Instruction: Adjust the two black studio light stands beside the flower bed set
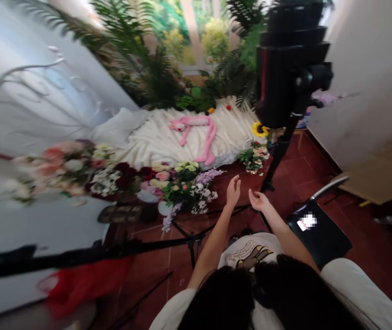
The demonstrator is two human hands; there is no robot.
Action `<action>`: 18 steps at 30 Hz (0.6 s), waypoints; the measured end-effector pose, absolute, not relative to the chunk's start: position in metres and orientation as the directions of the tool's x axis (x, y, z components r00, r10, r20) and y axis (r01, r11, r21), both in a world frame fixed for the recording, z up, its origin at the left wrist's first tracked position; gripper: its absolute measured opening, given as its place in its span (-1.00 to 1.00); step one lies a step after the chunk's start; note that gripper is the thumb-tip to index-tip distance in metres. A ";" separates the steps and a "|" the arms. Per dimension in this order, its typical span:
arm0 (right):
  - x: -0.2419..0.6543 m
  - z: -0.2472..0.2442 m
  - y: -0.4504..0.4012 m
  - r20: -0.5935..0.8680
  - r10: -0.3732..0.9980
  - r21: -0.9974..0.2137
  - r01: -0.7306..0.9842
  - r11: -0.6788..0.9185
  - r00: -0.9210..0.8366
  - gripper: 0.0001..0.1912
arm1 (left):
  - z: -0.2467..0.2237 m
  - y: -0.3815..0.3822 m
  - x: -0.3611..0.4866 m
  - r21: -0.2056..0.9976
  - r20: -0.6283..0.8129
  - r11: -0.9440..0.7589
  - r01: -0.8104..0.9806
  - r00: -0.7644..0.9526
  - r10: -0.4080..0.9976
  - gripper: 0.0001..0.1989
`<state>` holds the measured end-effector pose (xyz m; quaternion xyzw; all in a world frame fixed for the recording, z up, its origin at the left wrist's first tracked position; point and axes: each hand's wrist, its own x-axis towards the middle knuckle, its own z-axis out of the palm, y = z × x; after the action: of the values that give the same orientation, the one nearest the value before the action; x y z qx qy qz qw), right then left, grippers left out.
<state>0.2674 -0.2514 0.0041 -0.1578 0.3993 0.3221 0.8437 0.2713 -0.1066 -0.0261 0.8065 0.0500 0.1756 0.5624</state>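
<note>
My left hand (233, 191) reaches forward above the red tiled floor, its fingers stretched out and nothing in it. Close to its right, my right hand (258, 200) is turned partly upward with loosely bent, parted fingers, also holding nothing. The hands are apart from each other. Just beyond them stand a small bunch of pink and white flowers (255, 156) and, to the left, a mixed flower arrangement (182, 185) with lilac sprays. Farther back, a pink plush toy (196, 121) with long limbs lies on a cream draped cloth (151, 140).
A black stand with a bulky head (288, 68) rises at the right. A dark chair (322, 233) bears a bright phone-like object (306, 222). Black tripod legs (189, 239) cross the floor at left, near red netting (82, 284). Fern leaves (123, 36) frame the back; a sunflower (259, 129) sits right.
</note>
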 end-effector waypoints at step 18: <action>0.166 0.018 0.004 -0.681 0.723 -0.186 -0.929 -0.320 -0.113 -0.88 | -0.030 0.067 0.019 0.903 0.290 -0.322 0.285 0.149 0.945 -0.59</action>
<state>0.1660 0.0045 0.0180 -0.3532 0.1457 0.7317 0.5645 0.0187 0.0665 -0.0297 0.6686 0.4600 0.4625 0.3570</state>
